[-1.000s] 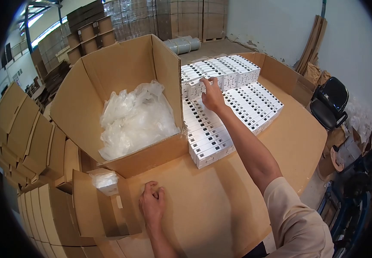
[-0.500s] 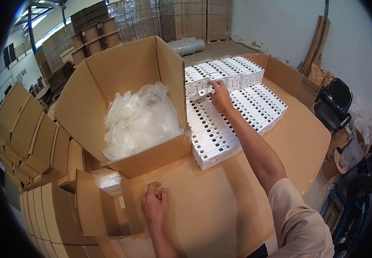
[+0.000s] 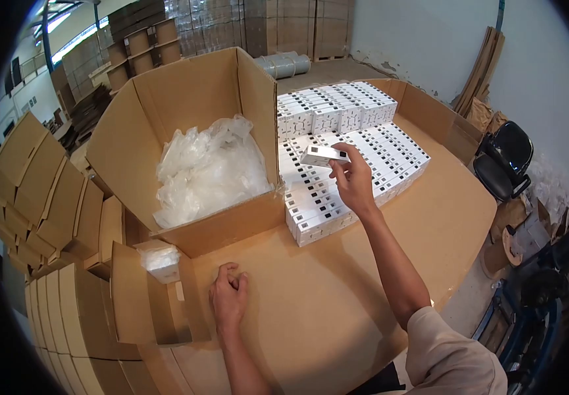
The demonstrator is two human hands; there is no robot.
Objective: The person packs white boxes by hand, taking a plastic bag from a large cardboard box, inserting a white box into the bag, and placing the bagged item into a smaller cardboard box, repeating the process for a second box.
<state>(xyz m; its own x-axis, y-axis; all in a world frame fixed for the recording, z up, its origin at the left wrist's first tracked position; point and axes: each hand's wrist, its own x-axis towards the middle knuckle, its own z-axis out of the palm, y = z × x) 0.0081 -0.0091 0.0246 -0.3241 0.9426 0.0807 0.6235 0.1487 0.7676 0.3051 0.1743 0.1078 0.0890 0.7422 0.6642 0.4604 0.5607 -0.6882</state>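
Between the thumb and fingers of my right hand [image 3: 353, 179] is a small white rectangular electrical-type module [image 3: 324, 155] with dark square openings. I hold it tilted just above the lower layer of similar white modules [image 3: 380, 158]. Behind it stands a taller row of the same modules [image 3: 327, 120]. My left hand [image 3: 230, 294] rests on the cardboard-covered table [image 3: 284, 316], fingers loosely curled, thumb apart, nothing visible in it. Left of that hand sits a small open carton [image 3: 133, 296] with a plastic-wrapped white item [image 3: 161, 264] inside.
A large open carton [image 3: 218, 230] holding crumpled clear plastic bags [image 3: 212, 164] stands left of the modules. Stacked brown cartons [image 3: 54, 204] line the left side. A black chair [image 3: 505, 164] and a spool [image 3: 501, 253] are on the right. A cardboard rim [image 3: 422, 115] borders the table's far side.
My right hand has lifted the white module off the stack and drawn it nearer and slightly right. My left hand stays by the small carton. The view has shifted slightly.
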